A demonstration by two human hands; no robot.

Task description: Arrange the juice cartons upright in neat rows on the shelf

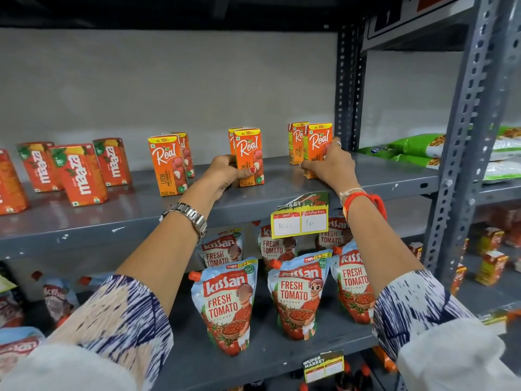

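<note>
While the Maaza cartons (pixel 76 173) are standing loosely grouped toward the shelf's (pixel 141 218) left end, you are reaching both arms onto that same grey board. Right of them, a Real carton (pixel 167 165) is standing upright near the front edge with another just behind it. Your left hand (pixel 225 169) is gripping the middle Real carton (pixel 249 156), fingers wrapping its lower left side, a second carton behind it. Your right hand (pixel 332 162) is clasping the right Real carton (pixel 317 148) near the upright post (pixel 345 88), its partner just beside it. Ketchup pouches (pixel 225 303) are standing on the shelf below.
</note>
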